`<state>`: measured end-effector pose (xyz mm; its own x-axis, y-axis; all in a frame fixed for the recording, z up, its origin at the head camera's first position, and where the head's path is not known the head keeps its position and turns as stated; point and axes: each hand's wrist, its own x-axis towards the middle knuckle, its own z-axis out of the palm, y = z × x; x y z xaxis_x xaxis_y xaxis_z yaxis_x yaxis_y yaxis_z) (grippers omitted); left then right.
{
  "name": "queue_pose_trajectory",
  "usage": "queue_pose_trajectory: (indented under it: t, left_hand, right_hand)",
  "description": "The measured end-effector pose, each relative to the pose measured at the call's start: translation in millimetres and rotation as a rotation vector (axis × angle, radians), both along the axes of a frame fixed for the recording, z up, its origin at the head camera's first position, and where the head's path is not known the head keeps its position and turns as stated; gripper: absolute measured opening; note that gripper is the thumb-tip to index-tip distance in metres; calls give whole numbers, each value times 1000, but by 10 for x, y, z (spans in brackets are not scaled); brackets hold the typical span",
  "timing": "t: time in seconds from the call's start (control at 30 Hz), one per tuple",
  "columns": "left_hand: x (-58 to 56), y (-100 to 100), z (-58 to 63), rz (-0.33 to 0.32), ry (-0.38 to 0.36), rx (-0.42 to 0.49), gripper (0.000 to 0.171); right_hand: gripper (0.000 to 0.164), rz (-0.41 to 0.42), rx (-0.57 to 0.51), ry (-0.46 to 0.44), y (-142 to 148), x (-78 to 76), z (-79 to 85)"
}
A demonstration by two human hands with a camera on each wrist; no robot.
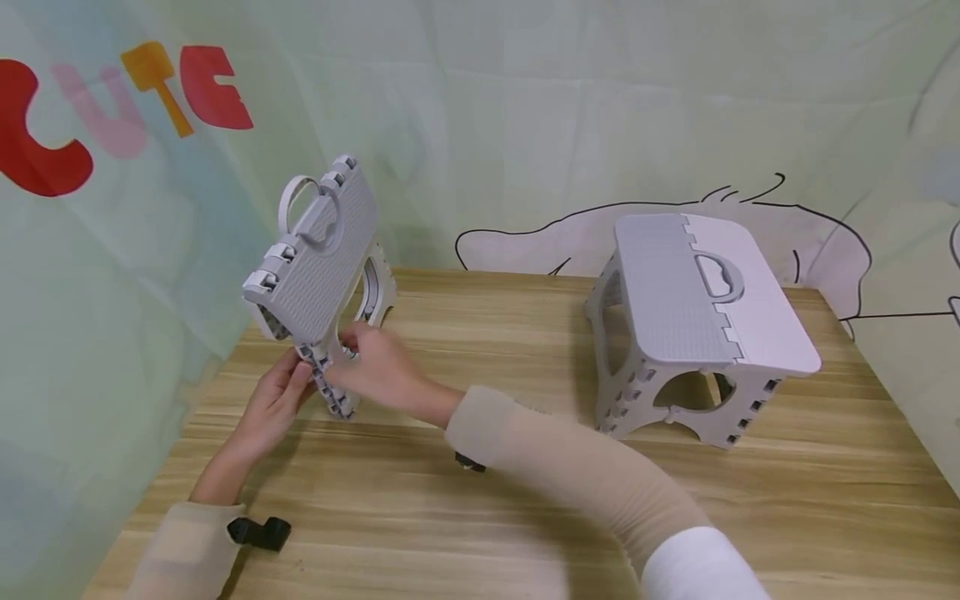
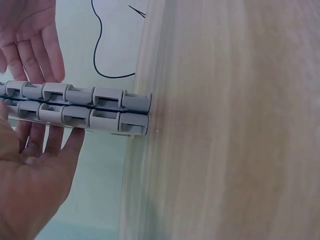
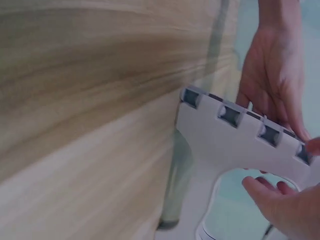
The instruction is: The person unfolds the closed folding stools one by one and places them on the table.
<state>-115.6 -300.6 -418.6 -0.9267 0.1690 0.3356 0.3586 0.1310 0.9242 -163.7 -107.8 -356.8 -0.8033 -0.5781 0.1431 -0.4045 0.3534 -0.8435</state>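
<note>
A grey folding stool (image 1: 322, 250) with a loop handle on top stands partly folded and tilted at the left of the table. My left hand (image 1: 273, 404) grips the hinged near leg panel (image 2: 75, 105) from the left; in the left wrist view its fingers pass beneath the hinge, thumb at the frame's edge. From the right, my right hand (image 1: 386, 371) holds the same panel, with fingers at its cut-out. In the right wrist view, fingertips of the right hand (image 3: 290, 210) reach into that opening, and the left hand (image 3: 275, 75) is beyond the hinge edge.
A second folding stool (image 1: 660, 292), grey and white, stands unfolded at the table's right. The wooden table (image 1: 450, 517) meets a printed cloth backdrop (image 1: 510, 125) at the back and left. Black straps with small mounts (image 1: 258, 533) sit at both sleeves.
</note>
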Motion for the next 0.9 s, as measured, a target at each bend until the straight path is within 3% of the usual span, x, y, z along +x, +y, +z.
queue_pose_trajectory:
  t: [0.37, 0.63, 0.9]
  left_hand:
    - [6, -4, 14, -6, -11, -1, 45]
    - [8, -6, 16, 8, -17, -29, 44]
    - [15, -9, 20, 19, -23, -49, 48]
  right_hand:
    - [42, 16, -19, 138, -76, 26, -205]
    - [34, -6, -32, 219, -85, 43, -255]
    - [33, 4, 0, 243, -83, 63, -253]
